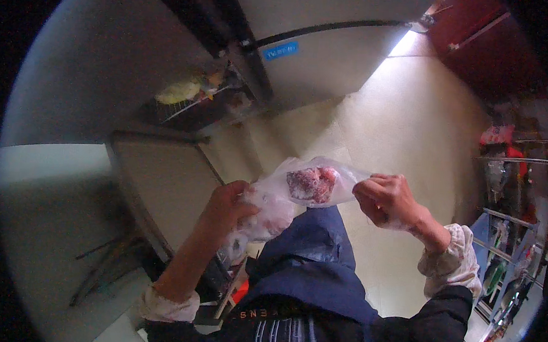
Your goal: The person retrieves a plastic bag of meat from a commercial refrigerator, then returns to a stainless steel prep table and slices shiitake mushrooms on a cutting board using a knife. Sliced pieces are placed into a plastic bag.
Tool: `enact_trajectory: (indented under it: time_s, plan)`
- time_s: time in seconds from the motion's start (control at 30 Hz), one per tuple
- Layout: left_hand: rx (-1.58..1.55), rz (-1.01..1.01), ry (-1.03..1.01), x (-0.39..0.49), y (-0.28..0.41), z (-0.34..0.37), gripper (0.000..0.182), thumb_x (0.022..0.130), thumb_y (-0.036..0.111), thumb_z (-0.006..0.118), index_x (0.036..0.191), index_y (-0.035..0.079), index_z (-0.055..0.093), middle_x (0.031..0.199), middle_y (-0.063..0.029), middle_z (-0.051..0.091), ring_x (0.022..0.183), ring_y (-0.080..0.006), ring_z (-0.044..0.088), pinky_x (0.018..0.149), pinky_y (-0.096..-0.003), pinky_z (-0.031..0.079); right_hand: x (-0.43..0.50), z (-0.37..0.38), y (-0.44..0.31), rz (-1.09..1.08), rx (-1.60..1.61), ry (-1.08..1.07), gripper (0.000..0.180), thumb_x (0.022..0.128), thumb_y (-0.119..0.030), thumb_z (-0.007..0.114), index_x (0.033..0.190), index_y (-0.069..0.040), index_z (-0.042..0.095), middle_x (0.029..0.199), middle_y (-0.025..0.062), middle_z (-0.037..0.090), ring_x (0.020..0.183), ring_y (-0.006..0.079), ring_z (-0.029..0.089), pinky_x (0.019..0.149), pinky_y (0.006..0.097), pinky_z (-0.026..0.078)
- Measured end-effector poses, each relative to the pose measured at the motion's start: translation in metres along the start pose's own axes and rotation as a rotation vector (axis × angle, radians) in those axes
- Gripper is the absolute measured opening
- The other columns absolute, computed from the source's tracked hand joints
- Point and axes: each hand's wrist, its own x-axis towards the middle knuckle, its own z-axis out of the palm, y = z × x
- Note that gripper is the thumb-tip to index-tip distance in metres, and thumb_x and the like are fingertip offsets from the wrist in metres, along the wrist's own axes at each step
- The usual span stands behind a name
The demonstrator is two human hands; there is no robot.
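Observation:
A thin clear plastic bag (275, 189) is stretched between my two hands in front of my legs. Inside it, a piece of frosted red meat (312, 184) shows through the film. My left hand (231, 201) grips the bunched left end, where more of the bag and its pinkish contents hang down, partly blurred. On the other side my right hand (389, 199) pinches the bag's opposite end, its fingers curled into a fist. Whatever lies in the lower folds near my left wrist is hard to make out.
A grey refrigerator door (324, 58) with a blue label stands ahead. Low at the left, a wire basket (180, 105) holds yellowish goods. To the right are a multi-tier rack (506, 213) with assorted items and a dark red cabinet (472, 33). Pale floor tiles (409, 126) lie between.

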Motion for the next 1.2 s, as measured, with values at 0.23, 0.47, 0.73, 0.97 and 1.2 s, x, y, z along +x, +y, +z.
enact_trajectory:
  time_s: [0.23, 0.47, 0.73, 0.97, 1.2]
  plan:
    - [-0.318, -0.073, -0.005, -0.035, 0.047, 0.021, 0.036, 0.07, 0.0, 0.058, 0.106, -0.005, 0.057, 0.09, -0.0096, 0.063, 0.074, -0.0173, 0.064, 0.069, -0.0299, 0.053, 0.006, -0.003, -0.015, 0.056, 0.142, 0.047, 0.016, 0.073, -0.004, 0.057, 0.089, -0.009, 0.058, 0.068, 0.0132, 0.056, 0.064, 0.0356, 0.056, 0.053, 0.0437, 0.045]
    - [0.337, 0.311, -0.034, -0.014, 0.059, -0.007, 0.039, 0.061, -0.004, 0.066, 0.099, 0.001, 0.059, 0.087, -0.0043, 0.062, 0.084, -0.0129, 0.06, 0.076, -0.0281, 0.049, 0.014, -0.014, -0.004, 0.062, 0.131, 0.055, 0.025, 0.069, 0.0, 0.053, 0.092, -0.008, 0.059, 0.075, 0.0134, 0.058, 0.071, 0.0357, 0.058, 0.059, 0.0443, 0.046]
    - [0.073, 0.258, -0.34, -0.01, 0.063, -0.031, 0.034, 0.06, -0.002, 0.067, 0.093, 0.003, 0.058, 0.085, -0.0026, 0.06, 0.085, -0.0097, 0.057, 0.077, -0.0266, 0.046, 0.047, -0.026, -0.025, 0.013, 0.5, -0.103, 0.028, 0.066, -0.001, 0.053, 0.092, -0.009, 0.059, 0.08, 0.0128, 0.061, 0.073, 0.0365, 0.058, 0.057, 0.0435, 0.045]
    - [0.349, 0.374, -0.392, 0.004, 0.043, -0.006, 0.031, 0.066, 0.006, 0.073, 0.095, 0.002, 0.061, 0.092, -0.0043, 0.063, 0.087, -0.0113, 0.058, 0.077, -0.0276, 0.046, 0.1, 0.016, -0.064, -0.221, 0.538, -0.196, 0.025, 0.072, -0.007, 0.055, 0.097, -0.008, 0.058, 0.078, 0.0143, 0.061, 0.072, 0.0333, 0.06, 0.059, 0.0402, 0.046]
    - [0.132, 0.384, -0.23, -0.002, 0.017, 0.012, 0.024, 0.067, 0.006, 0.073, 0.089, 0.003, 0.064, 0.086, -0.0028, 0.064, 0.083, -0.0099, 0.058, 0.073, -0.0276, 0.047, 0.124, 0.021, -0.074, -0.29, 0.167, -0.406, 0.024, 0.074, -0.013, 0.058, 0.097, -0.009, 0.055, 0.077, 0.0163, 0.061, 0.074, 0.0367, 0.059, 0.06, 0.0439, 0.046]
